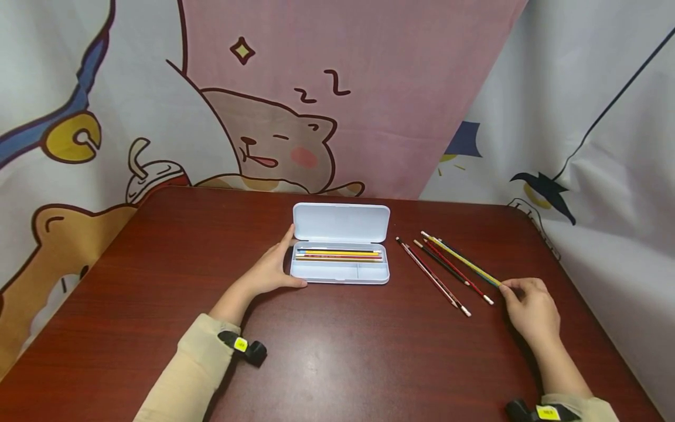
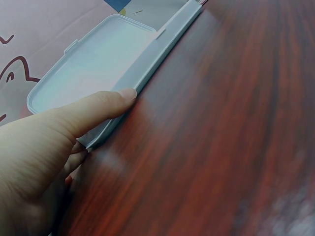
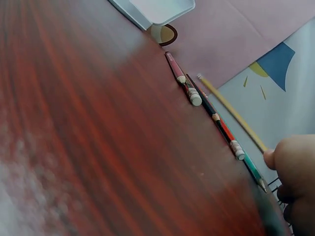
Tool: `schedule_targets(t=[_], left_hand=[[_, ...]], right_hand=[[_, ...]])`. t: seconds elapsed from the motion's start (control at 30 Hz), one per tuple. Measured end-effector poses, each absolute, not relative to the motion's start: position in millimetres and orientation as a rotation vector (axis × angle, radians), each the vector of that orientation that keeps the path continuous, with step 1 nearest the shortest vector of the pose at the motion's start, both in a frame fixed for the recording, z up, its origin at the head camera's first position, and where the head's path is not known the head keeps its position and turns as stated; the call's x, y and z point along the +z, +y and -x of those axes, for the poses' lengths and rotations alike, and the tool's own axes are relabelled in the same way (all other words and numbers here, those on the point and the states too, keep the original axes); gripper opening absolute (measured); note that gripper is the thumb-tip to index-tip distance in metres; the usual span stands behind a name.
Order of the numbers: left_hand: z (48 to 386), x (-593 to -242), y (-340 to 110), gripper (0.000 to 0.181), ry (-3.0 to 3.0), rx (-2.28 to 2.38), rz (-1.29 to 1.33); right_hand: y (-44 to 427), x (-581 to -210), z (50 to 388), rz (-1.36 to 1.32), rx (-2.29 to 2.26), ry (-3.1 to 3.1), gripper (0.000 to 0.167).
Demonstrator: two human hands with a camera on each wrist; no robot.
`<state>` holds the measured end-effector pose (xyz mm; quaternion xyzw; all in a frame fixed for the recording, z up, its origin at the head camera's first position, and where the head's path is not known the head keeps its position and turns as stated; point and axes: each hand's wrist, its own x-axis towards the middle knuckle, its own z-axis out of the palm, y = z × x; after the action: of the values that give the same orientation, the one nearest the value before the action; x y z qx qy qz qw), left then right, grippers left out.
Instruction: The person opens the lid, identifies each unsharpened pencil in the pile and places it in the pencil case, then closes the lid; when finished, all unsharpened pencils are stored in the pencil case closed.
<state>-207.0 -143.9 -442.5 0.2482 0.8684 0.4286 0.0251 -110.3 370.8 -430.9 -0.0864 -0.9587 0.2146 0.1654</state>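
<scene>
A white pencil case (image 1: pixel 324 272) lies with its lid (image 1: pixel 341 223) raised toward the back. Several pencils (image 1: pixel 337 256) rest side by side in its long compartment. My left hand (image 1: pixel 263 271) holds the case's left end, thumb on the front edge and fingers around the back corner. At the right, my right hand (image 1: pixel 534 313) pinches the near end of a yellow pencil (image 3: pixel 231 110). The right wrist view shows this pencil tilted above a green pencil (image 3: pixel 253 169) on the table. Curled right fingers hide the pinched tip.
Between the case and my right hand, red pencils (image 1: pixel 464 272), a dark pencil (image 1: pixel 445 265) and a pinkish pencil (image 1: pixel 424 266) lie slanted on the brown table (image 1: pixel 316 363). A printed curtain (image 1: pixel 390 105) hangs behind the table and along its sides.
</scene>
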Motion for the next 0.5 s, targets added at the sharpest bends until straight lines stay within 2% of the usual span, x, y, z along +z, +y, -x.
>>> schedule_targets(t=[0.17,0.5], left_hand=[[206.4,-442.3,-144.1,0.133,2.683,1.331,-0.768],[207.8,-443.1,-143.7,0.133,2.689,1.331,-0.786]], right_hand=[[362.7,-426.1,110.7,0.236,0.668,-2.656,0.019],[326.4,-425.7,121.5,-0.030,0.745,-2.552,0.008]])
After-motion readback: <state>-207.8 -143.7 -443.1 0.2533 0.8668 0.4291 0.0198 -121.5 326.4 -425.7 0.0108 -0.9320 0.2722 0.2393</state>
